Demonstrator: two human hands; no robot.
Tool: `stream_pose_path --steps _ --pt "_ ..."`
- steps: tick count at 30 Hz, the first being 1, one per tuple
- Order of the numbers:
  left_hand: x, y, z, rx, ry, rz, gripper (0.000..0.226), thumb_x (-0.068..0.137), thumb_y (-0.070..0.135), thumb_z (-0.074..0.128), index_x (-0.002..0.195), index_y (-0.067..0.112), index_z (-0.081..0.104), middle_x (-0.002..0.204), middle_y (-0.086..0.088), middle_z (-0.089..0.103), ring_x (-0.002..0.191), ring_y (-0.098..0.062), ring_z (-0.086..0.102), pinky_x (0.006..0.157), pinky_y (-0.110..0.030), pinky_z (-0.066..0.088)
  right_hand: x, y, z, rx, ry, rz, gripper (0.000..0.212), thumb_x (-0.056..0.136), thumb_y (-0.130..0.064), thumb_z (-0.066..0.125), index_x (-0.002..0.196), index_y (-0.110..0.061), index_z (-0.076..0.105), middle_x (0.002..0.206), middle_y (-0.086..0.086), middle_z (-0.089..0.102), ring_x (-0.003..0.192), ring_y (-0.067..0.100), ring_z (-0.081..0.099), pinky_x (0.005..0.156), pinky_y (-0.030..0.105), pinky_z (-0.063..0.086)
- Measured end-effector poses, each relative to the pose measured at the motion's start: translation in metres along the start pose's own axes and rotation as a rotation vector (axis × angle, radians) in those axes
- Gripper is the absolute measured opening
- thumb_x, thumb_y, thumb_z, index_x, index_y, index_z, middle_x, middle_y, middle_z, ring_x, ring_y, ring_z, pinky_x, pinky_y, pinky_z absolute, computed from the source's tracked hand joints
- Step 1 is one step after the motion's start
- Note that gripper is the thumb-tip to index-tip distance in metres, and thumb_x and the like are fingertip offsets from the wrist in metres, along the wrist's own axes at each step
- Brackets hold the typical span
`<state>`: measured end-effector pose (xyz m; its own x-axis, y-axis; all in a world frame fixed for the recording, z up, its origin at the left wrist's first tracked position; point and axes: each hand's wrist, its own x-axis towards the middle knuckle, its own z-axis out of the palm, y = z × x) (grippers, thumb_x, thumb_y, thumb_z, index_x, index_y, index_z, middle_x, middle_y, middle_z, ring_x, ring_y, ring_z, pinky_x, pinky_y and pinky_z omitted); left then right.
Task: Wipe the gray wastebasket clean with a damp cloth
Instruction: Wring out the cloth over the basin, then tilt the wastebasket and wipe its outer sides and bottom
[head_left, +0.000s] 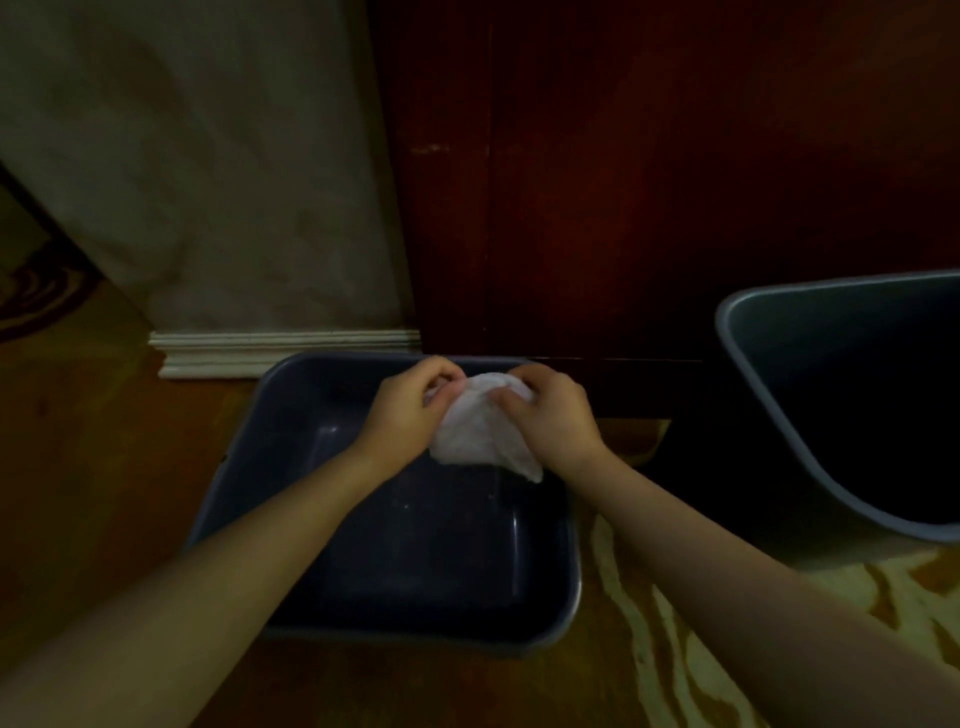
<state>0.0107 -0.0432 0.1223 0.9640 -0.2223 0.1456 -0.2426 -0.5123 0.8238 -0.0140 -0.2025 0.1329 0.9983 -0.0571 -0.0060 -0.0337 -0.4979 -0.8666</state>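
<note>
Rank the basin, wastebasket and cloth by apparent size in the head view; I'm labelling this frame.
1. Basin, fully in view.
2. Wastebasket: cropped at the right edge, so its place against the basin is unsure.
3. Cloth, clearly smallest, bunched between the left hand and right hand.

Dim light; beige wall (208, 156), white baseboard (280, 351), dark wooden cabinet (675, 182).

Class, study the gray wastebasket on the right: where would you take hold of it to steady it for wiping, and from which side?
Probably the near left stretch of the gray wastebasket's rolled rim, reached from the basin side. The open mouth tilts that way, so fingers can hook over the edge.
</note>
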Motion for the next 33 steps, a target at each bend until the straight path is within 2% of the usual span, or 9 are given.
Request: stream_pose_path --steps 3,6,10,15,17,21,25,29,33 --pt "-0.007 0.046 0.0 0.029 -0.046 0.143 0.012 0.09 0.017 0.053 0.086 0.024 0.062 0.077 0.015 0.063 0.073 0.01 0.059 0.062 -0.004 0.043 -0.036 -0.017 -0.037 -0.015 0.099 -0.073 0.004 0.089 -0.028 0.058 0.087 -0.025 0.06 0.072 -0.014 0.058 0.064 -0.005 0.057 0.047 0.007 0.042" --pt "-0.02 0.095 0.007 0.005 -0.122 0.282 0.014 0.091 0.018 0.053 0.089 0.027 0.063 0.078 0.019 0.064 0.078 0.01 0.06 0.065 -0.004 0.043 -0.083 -0.035 -0.082 0.011 0.161 -0.15 0.009 0.088 -0.031 0.058 0.081 -0.027 0.063 0.067 -0.013 0.061 0.069 -0.015 0.057 0.055 0.0 0.04" --pt "-0.036 0.161 0.034 -0.095 -0.318 0.392 0.017 0.09 0.022 0.053 0.091 0.036 0.062 0.081 0.026 0.066 0.08 0.006 0.063 0.064 -0.006 0.045 -0.149 -0.045 -0.145 0.084 0.271 -0.128 0.023 0.088 -0.037 0.055 0.069 -0.026 0.064 0.063 -0.001 0.062 0.064 0.002 0.059 0.055 0.013 0.045" --pt "-0.051 0.23 0.097 -0.127 -0.463 0.467 0.01 0.086 0.025 0.06 0.089 0.032 0.066 0.083 0.008 0.07 0.079 -0.003 0.065 0.068 -0.014 0.052 -0.213 -0.021 -0.21 0.245 0.493 0.095 0.025 0.088 -0.038 0.053 0.074 -0.023 0.068 0.067 -0.004 0.068 0.06 0.004 0.063 0.058 0.023 0.047" --pt "-0.053 0.249 0.123 -0.064 -0.453 0.5 0.011 0.087 0.025 0.058 0.092 0.027 0.067 0.083 0.009 0.07 0.076 -0.004 0.065 0.066 -0.015 0.052 -0.233 -0.004 -0.228 0.354 0.549 0.213 0.023 0.089 -0.039 0.053 0.076 -0.029 0.07 0.065 -0.011 0.069 0.06 0.002 0.064 0.059 0.024 0.048" --pt "-0.042 0.277 0.173 0.156 -0.393 0.508 0.024 0.091 0.026 0.052 0.111 0.019 0.063 0.094 0.007 0.068 0.083 -0.007 0.062 0.069 -0.015 0.046 -0.271 0.039 -0.252 0.489 0.67 0.379 0.02 0.09 -0.038 0.051 0.088 -0.034 0.07 0.089 -0.005 0.073 0.085 0.013 0.069 0.08 0.037 0.055" --pt "-0.029 0.298 0.22 0.553 -0.498 0.389 0.036 0.089 0.035 0.055 0.119 0.016 0.055 0.118 -0.008 0.064 0.102 -0.024 0.061 0.077 -0.033 0.048 -0.298 0.08 -0.255 0.603 0.718 0.459 0.026 0.089 -0.036 0.054 0.111 -0.028 0.064 0.101 -0.003 0.071 0.094 0.017 0.068 0.085 0.043 0.055" --pt "-0.024 0.307 0.25 0.78 -0.638 0.276 0.03 0.088 0.03 0.057 0.108 0.008 0.06 0.099 -0.009 0.062 0.085 -0.025 0.061 0.058 -0.029 0.044 -0.302 0.109 -0.252 0.78 0.721 0.524 0.033 0.09 -0.028 0.056 0.123 -0.022 0.057 0.108 0.005 0.069 0.096 0.024 0.067 0.087 0.047 0.054" --pt "-0.028 0.303 0.266 0.832 -0.521 0.286 0.012 0.091 0.014 0.05 0.095 0.008 0.06 0.084 -0.007 0.058 0.069 -0.02 0.055 0.046 -0.025 0.034 -0.294 0.12 -0.245 0.897 0.789 0.622 0.03 0.094 -0.032 0.048 0.124 -0.029 0.054 0.106 0.001 0.067 0.094 0.02 0.066 0.081 0.041 0.056"
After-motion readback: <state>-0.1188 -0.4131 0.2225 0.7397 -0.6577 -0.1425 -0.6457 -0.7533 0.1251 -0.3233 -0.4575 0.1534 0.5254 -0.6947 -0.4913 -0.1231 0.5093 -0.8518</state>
